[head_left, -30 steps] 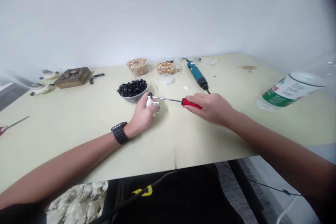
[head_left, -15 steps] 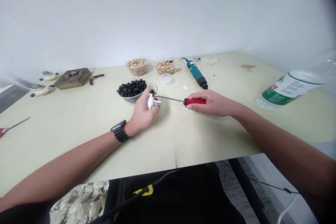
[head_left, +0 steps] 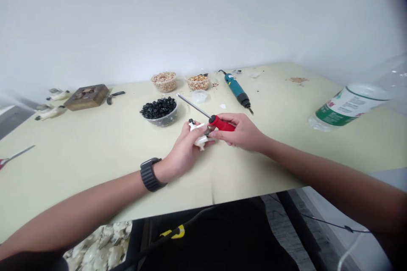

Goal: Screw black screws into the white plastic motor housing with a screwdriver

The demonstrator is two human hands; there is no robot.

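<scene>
My left hand [head_left: 182, 151] is closed around a small white plastic part [head_left: 199, 139] with a black piece at its upper end. In my right hand [head_left: 243, 132] is a screwdriver [head_left: 222, 124] with a red handle; its shaft points up and to the left, and the tip is apart from the white part. The right fingertips are close to the white part's right side, and whether they touch it I cannot tell. Just beyond my left hand stands a clear bowl [head_left: 165, 121] heaped with small black pieces [head_left: 159, 108].
Two tubs [head_left: 164, 81] of small pieces stand near the wall, with a teal electric screwdriver [head_left: 235, 89] to their right. A large bottle [head_left: 346, 106] leans at the right. At the left are a wooden block [head_left: 86, 97], white parts [head_left: 51, 112] and another screwdriver [head_left: 17, 155].
The screwdriver tip has come away from the white part and swung upward. My left hand has moved right and nearer with the part, and my right hand has shifted left toward it.
</scene>
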